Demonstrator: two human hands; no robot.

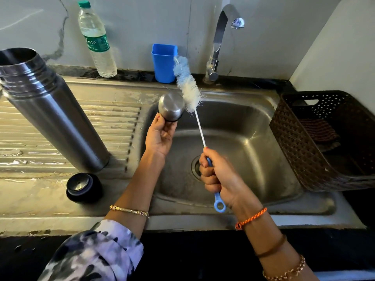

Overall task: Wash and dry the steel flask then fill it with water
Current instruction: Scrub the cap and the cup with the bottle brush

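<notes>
The tall steel flask (48,110) stands open on the ribbed drainboard at the left. Its black inner stopper (84,187) sits on the counter in front of it. My left hand (159,136) holds the steel cup lid (171,106) over the sink's left edge, its closed end facing me. My right hand (219,177) grips the blue handle of a bottle brush (187,84). The brush's white and blue bristles lie against the right side of the cup lid.
The steel sink (253,138) has a drain under my right hand; the tap (221,37) above it runs no water. A plastic water bottle (97,39) and a blue holder (164,63) stand at the back. A brown basket (324,138) with a cloth sits at the right.
</notes>
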